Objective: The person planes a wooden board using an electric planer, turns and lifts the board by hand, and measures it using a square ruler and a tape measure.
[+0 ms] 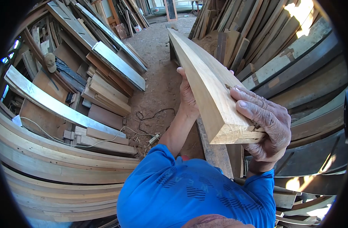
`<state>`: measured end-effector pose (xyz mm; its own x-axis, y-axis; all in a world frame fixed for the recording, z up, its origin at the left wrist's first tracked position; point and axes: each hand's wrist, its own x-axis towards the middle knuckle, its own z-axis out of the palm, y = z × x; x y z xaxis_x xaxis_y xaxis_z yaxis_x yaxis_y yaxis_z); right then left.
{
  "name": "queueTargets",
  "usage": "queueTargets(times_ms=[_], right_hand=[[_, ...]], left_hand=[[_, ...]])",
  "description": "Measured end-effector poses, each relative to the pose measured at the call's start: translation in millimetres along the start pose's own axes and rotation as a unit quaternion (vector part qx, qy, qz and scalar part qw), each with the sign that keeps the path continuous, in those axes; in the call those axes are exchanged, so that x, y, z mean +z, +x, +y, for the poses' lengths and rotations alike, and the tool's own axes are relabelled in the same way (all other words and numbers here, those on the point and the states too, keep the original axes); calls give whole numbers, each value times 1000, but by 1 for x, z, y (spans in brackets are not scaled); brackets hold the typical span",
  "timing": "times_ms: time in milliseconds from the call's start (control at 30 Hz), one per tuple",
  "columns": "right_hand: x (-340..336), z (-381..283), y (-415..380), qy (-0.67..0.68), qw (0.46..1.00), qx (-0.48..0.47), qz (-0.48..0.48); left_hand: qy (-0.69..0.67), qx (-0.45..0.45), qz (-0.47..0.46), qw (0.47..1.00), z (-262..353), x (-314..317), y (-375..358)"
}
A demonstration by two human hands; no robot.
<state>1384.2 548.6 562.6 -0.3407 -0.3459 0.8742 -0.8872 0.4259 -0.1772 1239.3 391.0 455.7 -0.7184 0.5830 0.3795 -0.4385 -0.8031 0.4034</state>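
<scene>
A long, thick wooden board (204, 81) is held up in front of my chest, its near end towards me and its far end pointing away. My left hand (188, 95) grips it from the left side partway along; the thumb shows at the edge, and most fingers are hidden beneath. My right hand (268, 123) wraps the right edge at the near end, fingers lying over the top face. A stepped or split piece shows at the near end beside that hand. Below the board is a narrow plank or bench (213, 152), partly covered.
Stacked timber (109, 95) lines the left side, and more planks (253, 26) lean at the right. A white cord (94, 144) runs to a socket block (154, 138), and a dark cable (145, 118) lies on the dirt floor (155, 57). A cap (50, 62) hangs at left.
</scene>
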Motion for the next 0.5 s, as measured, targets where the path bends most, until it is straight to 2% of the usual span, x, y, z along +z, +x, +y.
queueTargets(times_ms=[67, 133, 200, 233, 300, 333, 367, 400, 500], right_hand=[[1, -1, -1, 6, 1000, 5, -4], [7, -6, -5, 3, 999, 27, 26], [25, -14, -19, -12, 995, 63, 71], [32, -17, -27, -21, 993, 80, 85], [51, -27, -38, -23, 982, 133, 130], [63, -28, -42, -19, 972, 167, 162], [77, -23, -49, -25, 967, 160, 198], [79, -26, -43, -22, 958, 204, 201], [80, -20, -39, -21, 952, 212, 220]], left_hand=[[-9, 13, 22, 1000, 1, -18, 1], [-41, 3, -8, 999, 7, -27, 9], [-97, -27, -101, 990, 22, -30, 17], [11, -46, 36, 998, 36, -16, 5], [202, -8, 77, 976, 33, -13, 8], [254, -1, 86, 963, 32, -16, 10], [305, 5, 95, 948, 31, -19, 12], [303, 6, 106, 947, 31, -19, 12], [301, 9, 125, 945, 30, -21, 17]])
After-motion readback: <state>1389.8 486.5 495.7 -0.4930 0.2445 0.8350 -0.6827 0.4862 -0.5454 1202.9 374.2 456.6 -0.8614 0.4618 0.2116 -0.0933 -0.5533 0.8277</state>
